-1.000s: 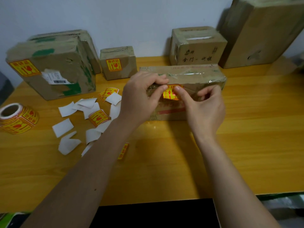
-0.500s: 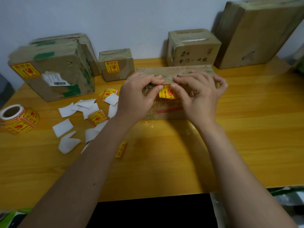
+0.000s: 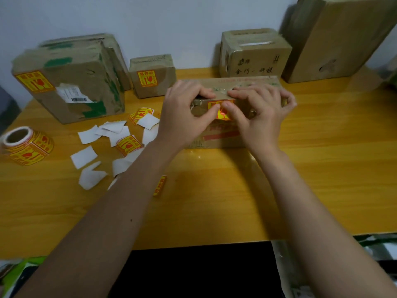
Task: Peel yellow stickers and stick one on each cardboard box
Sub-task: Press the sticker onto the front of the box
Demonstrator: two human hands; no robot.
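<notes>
Head view: we press a yellow sticker (image 3: pixel 221 109) onto the near face of the flat box (image 3: pixel 257 82) at centre frame. Our left hand (image 3: pixel 184 112) and right hand (image 3: pixel 260 117) both curl over the box's top edge, gripping it, with the thumbs flattening the sticker between them.

Two boxes already carry stickers: the big box (image 3: pixel 71 87) at upper left and the small box (image 3: pixel 152 75) beside it. Another box leans behind the big one; we cannot tell whether it is labelled. The written-on box (image 3: pixel 255 57) and the tall box (image 3: pixel 335 37) at upper right show no sticker, so by our count at least two remain.

The flat box's long axis runs left to right across the frame; its stickered face looks toward us, the sticker upright.

The roll (image 3: pixel 25 145) waits at far left, white backing scraps (image 3: pixel 86 136) and loose stickers (image 3: pixel 129 145) near it on the table (image 3: pixel 322 168).
</notes>
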